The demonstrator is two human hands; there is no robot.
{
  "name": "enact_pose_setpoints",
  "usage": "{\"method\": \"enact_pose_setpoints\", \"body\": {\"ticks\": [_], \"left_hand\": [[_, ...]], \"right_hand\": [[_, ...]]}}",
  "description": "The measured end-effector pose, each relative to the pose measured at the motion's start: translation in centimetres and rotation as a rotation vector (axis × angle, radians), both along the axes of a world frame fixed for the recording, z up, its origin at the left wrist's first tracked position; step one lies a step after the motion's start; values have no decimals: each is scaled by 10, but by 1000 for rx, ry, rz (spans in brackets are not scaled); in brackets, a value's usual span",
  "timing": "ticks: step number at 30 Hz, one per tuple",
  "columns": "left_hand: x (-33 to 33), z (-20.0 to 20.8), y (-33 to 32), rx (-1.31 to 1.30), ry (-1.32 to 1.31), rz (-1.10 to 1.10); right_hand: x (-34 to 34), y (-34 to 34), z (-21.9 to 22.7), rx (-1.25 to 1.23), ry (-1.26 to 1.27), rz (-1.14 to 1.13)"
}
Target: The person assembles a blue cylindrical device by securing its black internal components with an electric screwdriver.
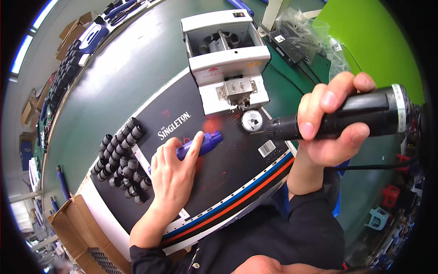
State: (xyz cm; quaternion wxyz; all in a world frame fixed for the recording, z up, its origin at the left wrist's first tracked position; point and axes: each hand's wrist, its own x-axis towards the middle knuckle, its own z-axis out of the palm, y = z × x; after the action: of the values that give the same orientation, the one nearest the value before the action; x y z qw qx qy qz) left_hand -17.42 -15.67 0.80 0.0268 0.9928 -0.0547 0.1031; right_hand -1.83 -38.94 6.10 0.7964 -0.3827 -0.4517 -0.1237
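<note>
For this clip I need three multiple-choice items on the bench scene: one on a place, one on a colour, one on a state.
1. Where does the heap of small black cylindrical parts lie?
A. To the left of the left hand, on the dark mat
B. Inside the white machine
C. Under the right hand

2. What colour is the piece under the left hand?
A. Yellow
B. Blue-purple
C. White

3. How is the black electric screwdriver being kept?
A. Lying on the mat
B. Hanging free from a cord
C. Clasped in the right hand, lifted off the mat

Answers: 1 A, the heap sits on the mat's left part, beside the left hand. 2 B, the blue-purple piece sticks out past the fingertips. 3 C, the fingers wrap the screwdriver's body, which is above the bench.
</note>
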Motion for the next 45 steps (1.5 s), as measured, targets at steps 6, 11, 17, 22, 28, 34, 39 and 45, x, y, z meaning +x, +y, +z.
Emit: {"method": "enact_pose_setpoints", "body": {"ticks": [6,11,17,22,28,34,39,45], "left_hand": [[5,-5,6,-326,57,-44],[5,-9,9,-314,71,-45],[10,-7,9,-305,109,-24],[11,-7,9,-306,110,-31],[7,-9,10,-301,89,-28],[6,-9,10,-315,64,-51],[1,2,20,-1070,297,-70],[-2,7,19,-1701,655,-41]], "right_hand": [[-8,7,-1,-47,119,-86],[-10,10,-1,-80,182,-145],[-3,9,-8,2,96,6],[3,-4,0,-98,359,-168],[64,-26,-27,-131,706,-241],[88,-21,-50,-239,945,-247],[95,-9,-69,-339,1091,-140],[105,-9,-105,-913,749,-613]]}}
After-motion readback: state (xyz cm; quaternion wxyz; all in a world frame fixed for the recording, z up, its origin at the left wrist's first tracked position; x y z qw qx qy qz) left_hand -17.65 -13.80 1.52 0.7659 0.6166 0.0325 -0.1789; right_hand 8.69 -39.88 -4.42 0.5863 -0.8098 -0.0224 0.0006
